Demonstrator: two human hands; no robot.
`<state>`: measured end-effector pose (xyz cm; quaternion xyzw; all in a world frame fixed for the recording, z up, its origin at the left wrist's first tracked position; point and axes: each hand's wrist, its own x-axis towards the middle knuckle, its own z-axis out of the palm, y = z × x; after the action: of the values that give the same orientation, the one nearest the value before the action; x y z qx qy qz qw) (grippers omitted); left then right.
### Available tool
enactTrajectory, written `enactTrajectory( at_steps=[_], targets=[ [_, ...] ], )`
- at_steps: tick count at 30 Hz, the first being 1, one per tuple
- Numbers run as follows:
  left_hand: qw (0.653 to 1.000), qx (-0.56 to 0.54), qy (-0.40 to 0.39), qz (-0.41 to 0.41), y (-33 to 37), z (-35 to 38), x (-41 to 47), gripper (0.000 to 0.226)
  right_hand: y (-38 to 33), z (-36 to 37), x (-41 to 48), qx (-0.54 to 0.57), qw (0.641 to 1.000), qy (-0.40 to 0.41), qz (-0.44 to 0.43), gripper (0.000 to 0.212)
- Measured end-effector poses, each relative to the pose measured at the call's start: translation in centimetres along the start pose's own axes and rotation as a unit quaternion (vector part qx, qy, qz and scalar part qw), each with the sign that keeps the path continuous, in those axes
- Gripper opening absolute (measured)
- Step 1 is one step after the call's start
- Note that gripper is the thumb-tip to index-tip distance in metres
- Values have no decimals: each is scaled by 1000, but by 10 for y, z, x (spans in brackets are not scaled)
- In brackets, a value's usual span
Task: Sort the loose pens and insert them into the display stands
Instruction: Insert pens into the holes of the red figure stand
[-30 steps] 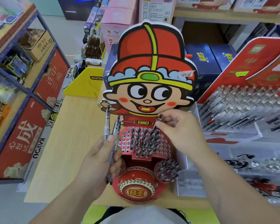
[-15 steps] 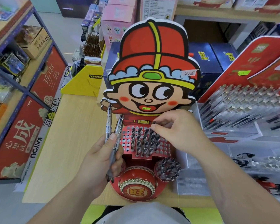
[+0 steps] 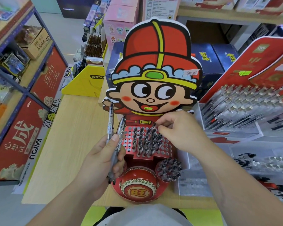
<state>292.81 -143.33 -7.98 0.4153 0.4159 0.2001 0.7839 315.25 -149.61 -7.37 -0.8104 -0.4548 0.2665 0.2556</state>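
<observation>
Two pens (image 3: pixel 110 124) are gripped upright in the left hand (image 3: pixel 100 159), fingers (image 3: pixel 119 167) curled round the lower barrels, just left of the red display stand (image 3: pixel 153 62) on the bench (image 3: pixel 69 136). A single pen (image 3: pixel 153 128) is pinched at its top by the fingers of the right hand (image 3: pixel 181 132), at the far edge of the stand's holes (image 3: pixel 167 146), beside the seated pens (image 3: pixel 147 142).
</observation>
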Motion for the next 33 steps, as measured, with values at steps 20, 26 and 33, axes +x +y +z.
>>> enactTrajectory(
  at_steps=[20,26,33],
  targets=[
    [1000,-9,0,6,-6,-9,-8,28,-12,-13,17,-130,982,-55,-126,16],
    [1000,-9,-5,6,-5,-8,-8,28,-9,-22,15,-195,967,-66,-149,13],
    [1000,-4,-13,-2,-7,-6,-9,29,-3,-18,12,-163,974,-58,-146,17]
  ],
)
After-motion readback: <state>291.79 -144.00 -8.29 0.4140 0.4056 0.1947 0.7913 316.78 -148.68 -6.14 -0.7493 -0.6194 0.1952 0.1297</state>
